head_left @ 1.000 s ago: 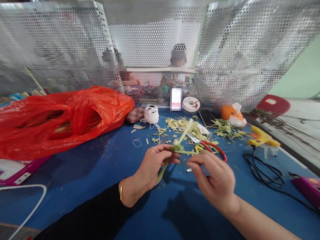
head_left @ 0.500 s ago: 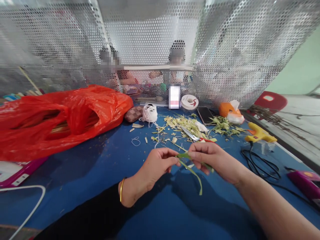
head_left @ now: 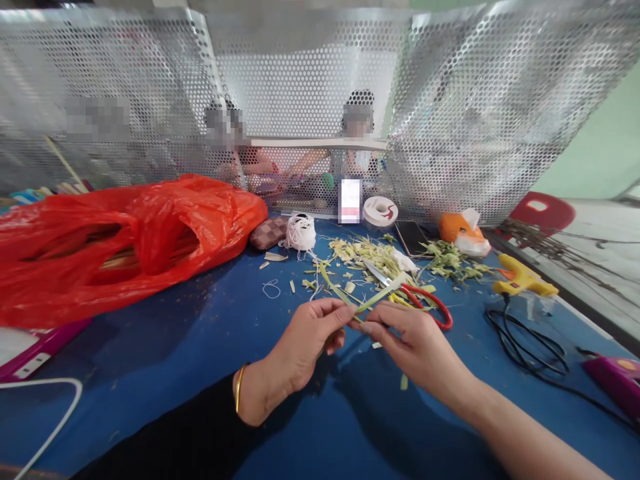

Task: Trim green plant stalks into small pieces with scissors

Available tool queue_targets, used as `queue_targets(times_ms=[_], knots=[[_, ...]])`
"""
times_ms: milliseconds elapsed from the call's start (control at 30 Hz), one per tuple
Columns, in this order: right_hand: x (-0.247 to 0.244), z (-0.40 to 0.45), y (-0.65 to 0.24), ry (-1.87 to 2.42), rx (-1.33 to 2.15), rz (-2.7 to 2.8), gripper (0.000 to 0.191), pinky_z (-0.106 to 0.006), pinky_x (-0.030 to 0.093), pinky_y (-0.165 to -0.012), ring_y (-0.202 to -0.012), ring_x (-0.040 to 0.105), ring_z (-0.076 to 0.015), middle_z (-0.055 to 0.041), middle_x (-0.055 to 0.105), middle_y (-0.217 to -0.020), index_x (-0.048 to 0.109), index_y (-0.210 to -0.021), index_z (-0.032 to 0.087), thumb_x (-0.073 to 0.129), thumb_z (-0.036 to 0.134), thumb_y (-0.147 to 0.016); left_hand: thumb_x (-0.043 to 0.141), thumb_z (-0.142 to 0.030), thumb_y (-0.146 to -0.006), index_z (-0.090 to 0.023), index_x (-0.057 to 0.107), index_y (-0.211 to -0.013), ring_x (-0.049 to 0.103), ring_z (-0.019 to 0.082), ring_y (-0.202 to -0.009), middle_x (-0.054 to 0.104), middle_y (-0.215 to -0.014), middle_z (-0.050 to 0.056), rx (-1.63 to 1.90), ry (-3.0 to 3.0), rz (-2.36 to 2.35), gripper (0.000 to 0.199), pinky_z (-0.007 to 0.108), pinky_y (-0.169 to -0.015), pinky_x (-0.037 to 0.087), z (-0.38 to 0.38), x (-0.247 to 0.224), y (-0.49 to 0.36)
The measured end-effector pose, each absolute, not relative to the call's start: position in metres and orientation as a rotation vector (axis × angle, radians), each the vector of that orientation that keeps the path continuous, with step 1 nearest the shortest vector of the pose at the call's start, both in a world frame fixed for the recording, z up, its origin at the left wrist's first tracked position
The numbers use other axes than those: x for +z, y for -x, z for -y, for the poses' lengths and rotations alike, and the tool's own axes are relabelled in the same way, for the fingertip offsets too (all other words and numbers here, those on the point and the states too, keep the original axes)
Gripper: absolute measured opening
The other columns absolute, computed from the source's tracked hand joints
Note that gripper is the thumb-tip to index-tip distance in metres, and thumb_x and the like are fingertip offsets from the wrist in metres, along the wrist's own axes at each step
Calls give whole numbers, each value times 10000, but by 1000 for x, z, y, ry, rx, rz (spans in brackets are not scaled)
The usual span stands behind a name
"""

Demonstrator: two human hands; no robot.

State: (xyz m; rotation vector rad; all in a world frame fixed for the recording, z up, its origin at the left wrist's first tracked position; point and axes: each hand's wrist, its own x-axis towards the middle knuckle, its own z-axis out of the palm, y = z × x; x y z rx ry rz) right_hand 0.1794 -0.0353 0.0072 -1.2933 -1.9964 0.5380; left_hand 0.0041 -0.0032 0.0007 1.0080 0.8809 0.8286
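Note:
Thin green leaf strips (head_left: 383,293) cross between my two hands, their ends pointing up and away over the blue table. My left hand (head_left: 315,337), with a gold bangle at the wrist, pinches the strips where they cross. The thumb and fingers of my right hand (head_left: 410,333) are closed on the same strips, just to the right and almost touching the left fingertips. Red-handled scissors (head_left: 443,308) lie just beyond my right hand, blades toward a pile of pale green leaf scraps (head_left: 365,253).
Along the back stand a red plastic bag (head_left: 200,213), white string (head_left: 301,233), a ribbon spool (head_left: 380,212), a phone (head_left: 411,238) and a tissue pack (head_left: 463,233). A yellow glue gun (head_left: 523,275) with a black cord lies right. People sit behind the perforated screen (head_left: 300,80).
The strips have turned: ends that hung down toward me now point up and away, crossing. My right hand has moved slightly down and left, uncovering the scissors' red handles.

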Motion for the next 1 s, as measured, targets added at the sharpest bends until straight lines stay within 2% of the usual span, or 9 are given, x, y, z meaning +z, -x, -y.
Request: queue_targets(times_ms=[133,400,500,667,833,1000], knots=[[2,37,-174,1320,467,2021,265,-247,367,-539,-575,507,-136,9,549,-637,504,-687,210,458,247,-945,824,-322,-602,-157,650,-744,407,52,-455,533,-562,-64,849,-1026,-1010,278,204,-430,239,4,0,-5],[-2,44,-167,1189,337,2156,270,-264,317,-559,-567,454,-134,5,502,-633,456,-677,204,406,195,-942,803,-249,-583,-137,686,-703,368,38,-457,525,-518,-60,902,-969,-1050,201,190,-447,233,6,-1,-8],[-7,40,-167,1253,560,2038,302,-268,330,-568,-576,455,-141,2,506,-621,480,-655,201,421,271,-943,790,-243,-593,-141,658,-689,356,37,-447,510,-517,-64,908,-930,-1053,193,185,-428,206,4,-4,-7],[-13,28,-170,1325,1146,1302,352,-269,381,-594,-584,487,-135,10,544,-607,557,-671,184,567,485,-854,767,-245,-631,-152,628,-724,369,38,-430,500,-547,-63,811,-928,-981,191,185,-399,178,0,-1,-3],[-9,26,-170,1149,1257,1015,346,-271,395,-617,-581,495,-120,14,559,-594,593,-613,164,726,458,-736,659,-457,-766,-143,640,-779,400,40,-435,593,-689,-2,692,-921,-864,315,196,-394,183,3,-1,-3],[-8,28,-166,1090,1261,958,293,-263,417,-599,-563,525,-115,10,601,-596,674,-690,157,771,433,-696,754,-397,-693,-132,619,-670,357,21,-414,558,-623,-21,629,-997,-918,298,190,-400,180,4,-4,-4]])
